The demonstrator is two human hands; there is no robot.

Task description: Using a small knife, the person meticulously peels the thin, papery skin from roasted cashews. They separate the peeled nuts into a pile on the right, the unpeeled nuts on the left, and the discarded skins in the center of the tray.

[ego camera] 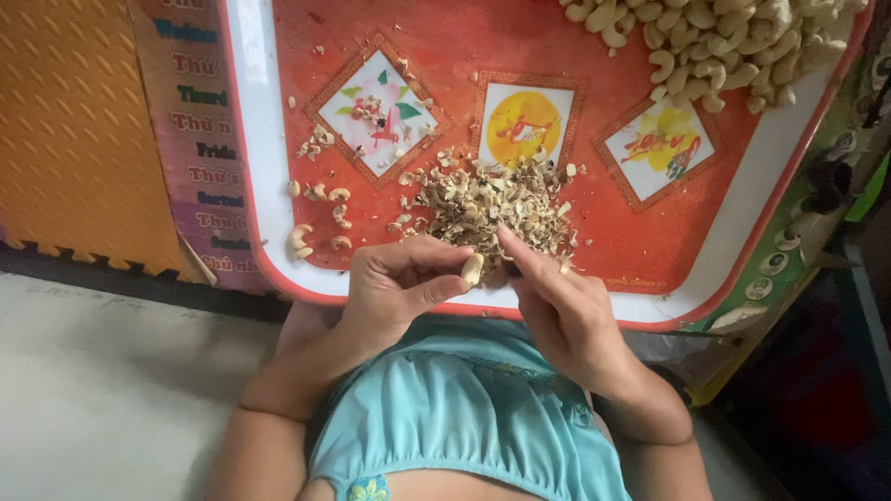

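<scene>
My left hand pinches a pale cashew nut between thumb and fingers at the near edge of a red tray. Close on its right, my right hand has fingers closed and the forefinger stretched toward the nut; whether it holds a small tool I cannot tell. Just beyond both hands lies a heap of thin brown husk flakes. A big pile of unpeeled cashews fills the tray's far right corner. A few peeled nuts lie scattered at the tray's left.
The tray has a white rim and three square picture panels. It rests on my lap over turquoise clothing. An orange foam mat and a printed chart lie at left; pale floor below.
</scene>
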